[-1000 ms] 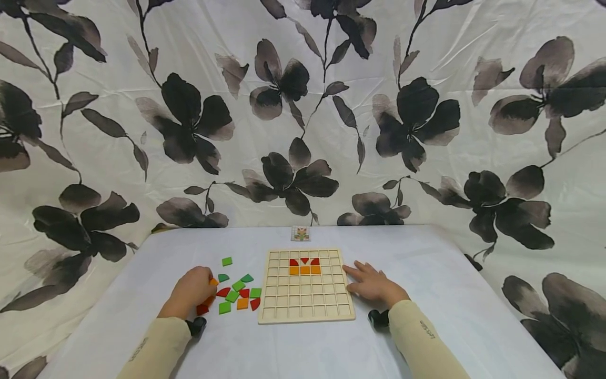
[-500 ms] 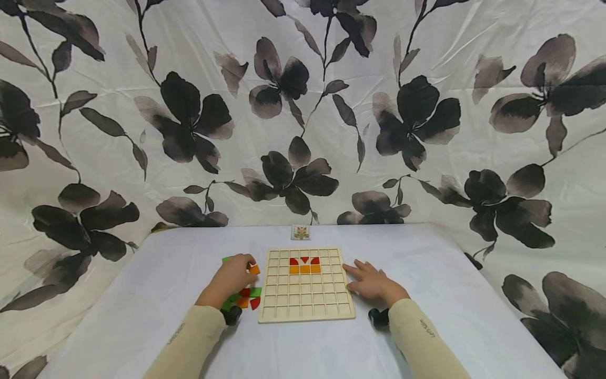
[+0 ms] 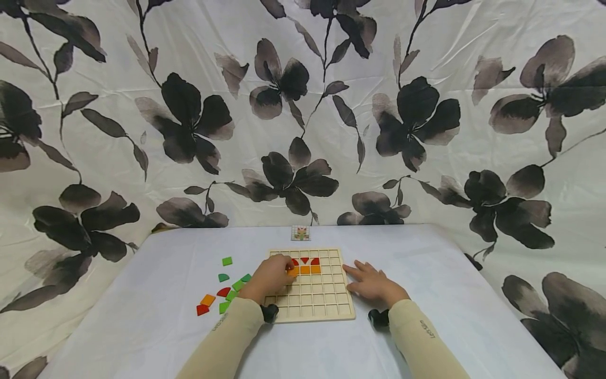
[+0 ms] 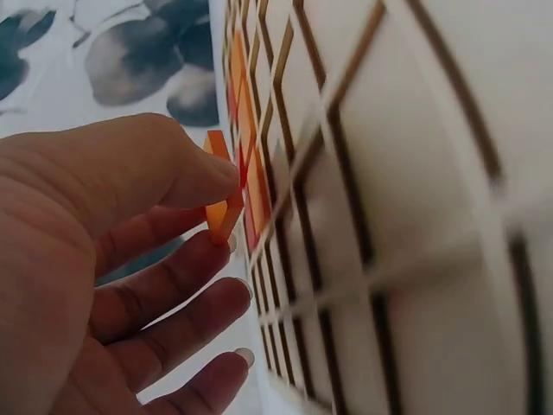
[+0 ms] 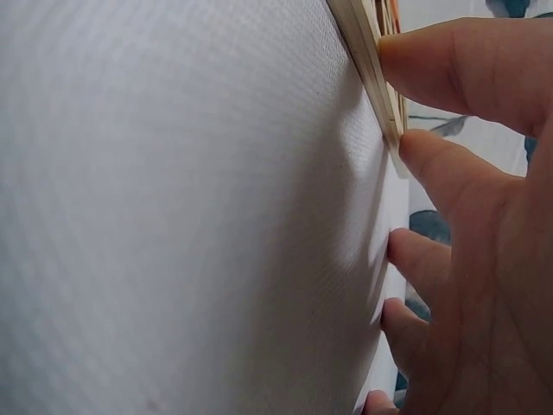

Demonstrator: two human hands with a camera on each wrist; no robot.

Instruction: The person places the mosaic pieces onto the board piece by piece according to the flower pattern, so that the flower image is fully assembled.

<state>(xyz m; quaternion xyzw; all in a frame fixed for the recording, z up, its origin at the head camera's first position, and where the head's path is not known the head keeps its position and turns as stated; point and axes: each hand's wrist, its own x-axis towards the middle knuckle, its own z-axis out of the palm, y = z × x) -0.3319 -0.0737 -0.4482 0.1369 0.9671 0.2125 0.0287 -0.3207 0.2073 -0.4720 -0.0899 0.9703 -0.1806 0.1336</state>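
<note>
My left hand [image 3: 269,275] is over the upper left of a wooden grid board [image 3: 314,302]. Its thumb and index finger pinch an orange square tile [image 4: 221,218], tilted on edge close to the grid in the left wrist view; the other fingers spread loosely. Beside it, an orange row [image 3: 310,269] lies in the cells, with red pieces [image 3: 304,260] in the row behind, partly hidden by my fingers. My right hand [image 3: 371,284] lies at the board's right side, fingers extended. Its thumb and index fingertip touch the board's edge [image 5: 367,65] in the right wrist view.
Loose pieces lie left of the board: green squares [image 3: 227,261], a green quarter-round [image 3: 223,277], an orange square [image 3: 207,300] and red ones [image 3: 202,310]. My left forearm hides others. A small pattern card [image 3: 300,233] is at the table's far edge.
My left hand has moved right from the loose pieces to the board, carrying the orange square tile. The right hand and the board have stayed in place.
</note>
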